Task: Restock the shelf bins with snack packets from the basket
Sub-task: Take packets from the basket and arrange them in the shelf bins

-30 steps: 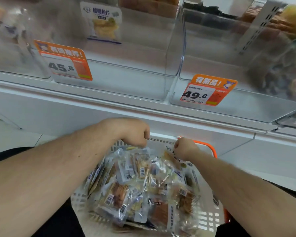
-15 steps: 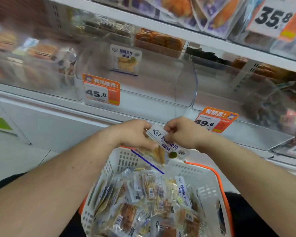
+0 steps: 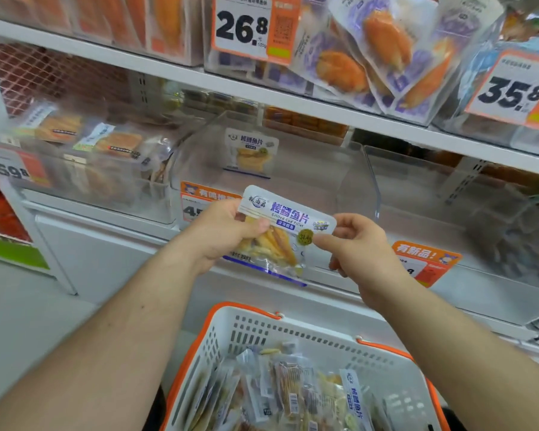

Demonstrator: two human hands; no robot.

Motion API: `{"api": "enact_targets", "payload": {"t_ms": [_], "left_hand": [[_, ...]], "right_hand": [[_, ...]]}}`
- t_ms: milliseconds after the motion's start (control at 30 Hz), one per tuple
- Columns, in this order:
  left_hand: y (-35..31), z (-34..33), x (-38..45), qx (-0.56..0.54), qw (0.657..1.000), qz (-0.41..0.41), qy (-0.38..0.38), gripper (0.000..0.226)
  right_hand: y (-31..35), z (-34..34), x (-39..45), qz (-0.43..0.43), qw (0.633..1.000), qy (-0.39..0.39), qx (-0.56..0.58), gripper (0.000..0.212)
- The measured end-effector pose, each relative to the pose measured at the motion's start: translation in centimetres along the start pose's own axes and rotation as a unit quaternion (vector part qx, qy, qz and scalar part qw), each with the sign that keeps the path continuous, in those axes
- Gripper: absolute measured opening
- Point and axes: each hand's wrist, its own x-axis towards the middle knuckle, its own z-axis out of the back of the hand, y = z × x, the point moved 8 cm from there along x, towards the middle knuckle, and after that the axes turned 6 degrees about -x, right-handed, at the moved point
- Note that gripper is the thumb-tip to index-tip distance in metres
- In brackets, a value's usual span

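Note:
A white and purple grilled cod fillet packet (image 3: 285, 231) is held up in front of the shelf by both hands. My left hand (image 3: 224, 234) grips its left side, thumb on the front. My right hand (image 3: 360, 247) pinches its right edge. Just behind it stands a clear shelf bin (image 3: 333, 181) holding one matching packet (image 3: 251, 152) upright at the back. Below, a white basket (image 3: 240, 337) with an orange rim holds several snack packets (image 3: 293, 390).
A clear bin (image 3: 84, 169) to the left holds several packets; another clear bin (image 3: 448, 219) lies to the right. Orange price tags (image 3: 427, 262) hang on the bin fronts. The shelf above (image 3: 262, 91) carries bins of purple packets (image 3: 371, 57). Floor shows at left.
Both hands lifted one packet out of the basket and raised it to the level of the middle bin. My view tilted upward, bringing the upper shelf into sight.

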Motion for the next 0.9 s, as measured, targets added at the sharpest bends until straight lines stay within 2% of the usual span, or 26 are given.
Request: {"api": "enact_targets", "payload": {"t_ms": [100, 233, 300, 333, 467, 600, 700, 800, 867, 900], "left_hand": [[-1.1, -0.3, 0.1, -0.022, 0.999, -0.029, -0.004, 0.020], [-2.3, 0.3, 0.0, -0.041, 0.997, -0.053, -0.032, 0.014], [-3.1, 1.3, -0.2, -0.012, 0.995, -0.068, -0.070, 0.006], [-3.6, 2.0, -0.2, 0.014, 0.991, -0.077, -0.106, 0.002], [-5.7, 5.5, 0.2, 0.099, 0.953, -0.103, -0.268, 0.023], [-6.7, 7.8, 1.3, 0.252, 0.907, -0.095, -0.324, 0.039], [-6.6, 9.0, 1.5, 0.335, 0.869, -0.077, -0.355, 0.046], [-5.8, 9.5, 2.1, 0.321, 0.877, -0.076, -0.349, 0.048], [-5.5, 9.5, 2.7, 0.301, 0.883, -0.083, -0.351, 0.047], [-5.5, 9.6, 3.0, 0.292, 0.884, -0.086, -0.356, 0.046]], "right_hand": [[0.2, -1.2, 0.3, -0.010, 0.999, 0.041, 0.021, 0.022], [0.6, -3.1, 0.1, -0.048, 0.990, 0.116, 0.062, 0.010], [1.0, -3.5, 0.1, -0.076, 0.983, 0.140, 0.094, 0.005], [1.2, -3.4, 0.3, -0.093, 0.979, 0.143, 0.113, 0.010], [2.7, -2.4, 2.5, -0.146, 0.964, 0.131, 0.180, 0.017], [4.3, -2.6, 7.0, -0.173, 0.956, 0.103, 0.212, 0.020], [4.5, -3.7, 11.5, -0.165, 0.975, 0.053, 0.138, 0.013], [4.6, -6.1, 14.9, -0.147, 0.987, 0.037, 0.046, 0.007], [4.8, -8.1, 16.7, -0.135, 0.990, 0.032, 0.032, 0.003], [4.7, -8.9, 17.7, -0.132, 0.990, 0.025, 0.031, 0.008]]}}
